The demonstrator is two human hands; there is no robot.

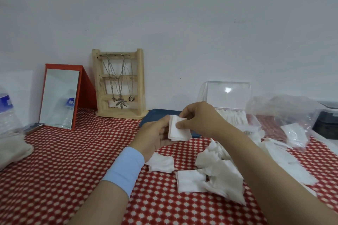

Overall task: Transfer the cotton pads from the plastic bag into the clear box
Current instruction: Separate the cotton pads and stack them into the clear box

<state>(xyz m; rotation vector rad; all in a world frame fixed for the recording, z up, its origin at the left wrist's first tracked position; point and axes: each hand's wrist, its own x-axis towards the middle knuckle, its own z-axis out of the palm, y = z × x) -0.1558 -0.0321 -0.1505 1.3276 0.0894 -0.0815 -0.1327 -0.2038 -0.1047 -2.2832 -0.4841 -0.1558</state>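
Observation:
My left hand (155, 133) holds a small stack of white square cotton pads (178, 132) upright above the table. My right hand (199, 117) pinches the top edge of that stack with thumb and fingers. Loose cotton pads (217, 175) lie scattered on the red patterned cloth below and to the right of my hands. The clear box (226, 95) stands behind my right hand with its lid raised, and pads show inside it. The crumpled plastic bag (285, 113) lies at the right, with a few pads inside.
A wooden jewellery stand (119, 82) with necklaces and a red-framed mirror (60, 98) stand by the wall. A water bottle (7, 113) sits at the far left beside a beige cloth (12, 150). A dark blue tray (155, 115) lies behind my hands. A dark container (327, 120) is far right.

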